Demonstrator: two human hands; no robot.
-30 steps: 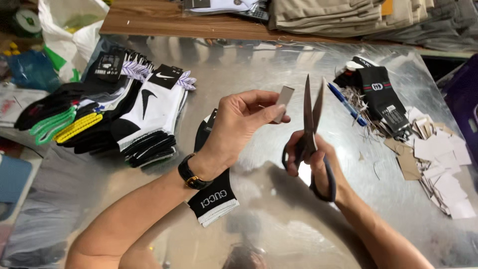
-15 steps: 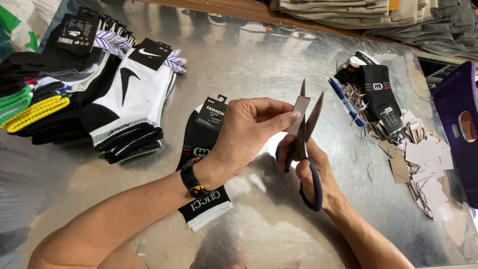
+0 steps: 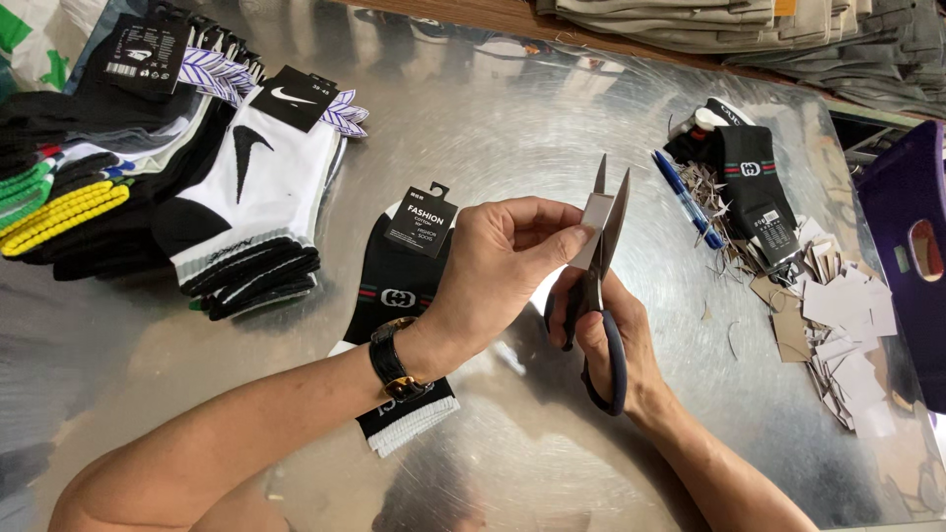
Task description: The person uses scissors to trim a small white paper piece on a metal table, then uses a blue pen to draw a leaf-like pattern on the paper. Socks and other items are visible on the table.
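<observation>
A stack of sock pairs (image 3: 197,187) fills the upper left; a blue pen (image 3: 687,199) and paper scraps (image 3: 838,335) lie right.

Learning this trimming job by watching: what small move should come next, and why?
Probably close the scissors: the right hand holds their blades open around the small card piece, which the left hand pinches between them above the metal table.

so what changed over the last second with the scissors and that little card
The left hand brought the small pale card in between the open blades of the scissors, where a second ago it was held just left of them. The right hand keeps its grip on the scissors, blades up. The black sock beneath and the sock stack lie unmoved.
</observation>
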